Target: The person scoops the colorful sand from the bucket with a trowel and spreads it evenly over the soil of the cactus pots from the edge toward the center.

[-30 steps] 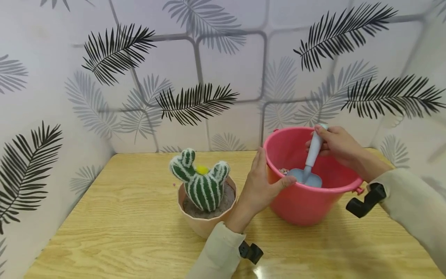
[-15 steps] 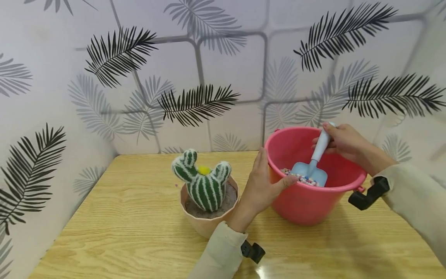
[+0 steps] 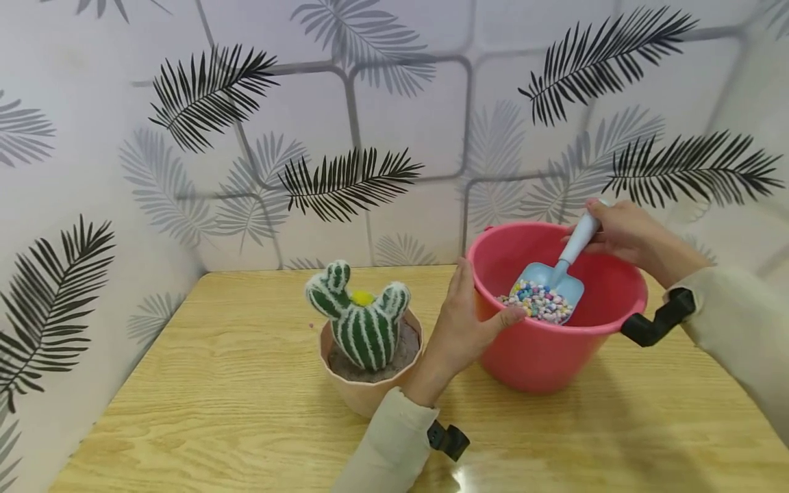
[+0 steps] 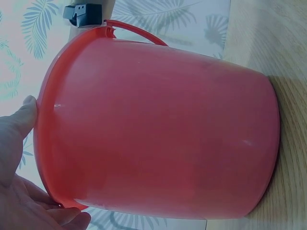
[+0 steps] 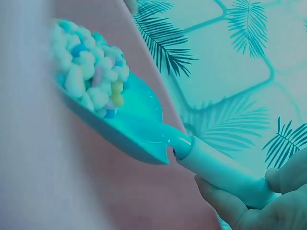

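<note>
A pink-red bucket (image 3: 536,359) stands on the wooden table at the right. My left hand (image 3: 459,332) holds its rim from the near left, thumb over the edge and fingers along the outside; the left wrist view shows the thumb tip on the rim (image 4: 45,98). Inside the bucket's mouth, a light blue hand trowel (image 3: 578,243) slants down to the left, its handle gripped near the top by my right hand (image 3: 631,233). Small multicoloured pebbles (image 3: 541,301) fill the trowel's blade, heaped up in the right wrist view. The bucket's bottom is hidden.
Left of the bucket, a toy cactus (image 3: 364,335) with a yellow flower sits in grey soil in a peach pot (image 3: 360,397). My left forearm passes close by the pot. A leaf-patterned wall (image 3: 407,123) rises behind the table (image 3: 203,383).
My right hand has raised the trowel and drawn it up to the right, tilting the blade into view with pebbles on it. The left hand stays on the bucket's rim.
</note>
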Available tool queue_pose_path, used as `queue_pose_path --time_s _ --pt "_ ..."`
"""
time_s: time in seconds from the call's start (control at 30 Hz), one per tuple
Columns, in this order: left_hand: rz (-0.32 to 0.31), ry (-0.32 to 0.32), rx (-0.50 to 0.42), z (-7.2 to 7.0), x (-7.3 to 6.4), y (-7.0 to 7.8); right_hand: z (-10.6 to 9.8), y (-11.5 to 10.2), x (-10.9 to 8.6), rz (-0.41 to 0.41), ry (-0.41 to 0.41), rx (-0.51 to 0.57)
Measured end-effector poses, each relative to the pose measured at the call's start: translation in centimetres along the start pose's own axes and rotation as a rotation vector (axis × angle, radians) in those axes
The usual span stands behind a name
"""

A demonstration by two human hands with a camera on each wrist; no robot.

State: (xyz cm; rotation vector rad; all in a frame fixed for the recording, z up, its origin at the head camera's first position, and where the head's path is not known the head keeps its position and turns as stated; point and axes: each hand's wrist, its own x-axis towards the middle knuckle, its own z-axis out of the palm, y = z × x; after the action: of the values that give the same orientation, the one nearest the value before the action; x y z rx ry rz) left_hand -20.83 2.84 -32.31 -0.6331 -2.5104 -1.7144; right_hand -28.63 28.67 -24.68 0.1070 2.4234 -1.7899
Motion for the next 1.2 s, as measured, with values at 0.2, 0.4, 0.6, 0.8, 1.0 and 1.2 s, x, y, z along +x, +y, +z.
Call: queue_pose_path --time_s 0.2,0.4,0.6,0.8,1.0,1.2 --pt "-0.009 0.000 0.005 0.1 -0.1 0.2 -0.6 -0.7 0.6 -0.004 0.022 -0.027" --pt "0.032 0.003 0.059 -0.1 -0.3 0.2 -0.3 -0.9 1.3 0.009 0.023 -0.037" --pt "0.103 -0.004 0.127 -0.5 -0.7 0.0 0.1 -1.0 1.9 0.022 0.017 -0.010" --pt "0.121 -0.016 0.141 -0.8 -1.1 0.0 0.2 -1.4 2.3 0.025 0.018 -0.020" --pt "0.161 -0.002 0.177 -1.1 -1.6 0.0 0.0 -1.7 2.6 0.029 0.045 -0.088" --pt "0.152 -0.001 0.233 -1.3 -2.2 0.4 -0.2 -2.0 2.7 0.055 0.047 -0.182"
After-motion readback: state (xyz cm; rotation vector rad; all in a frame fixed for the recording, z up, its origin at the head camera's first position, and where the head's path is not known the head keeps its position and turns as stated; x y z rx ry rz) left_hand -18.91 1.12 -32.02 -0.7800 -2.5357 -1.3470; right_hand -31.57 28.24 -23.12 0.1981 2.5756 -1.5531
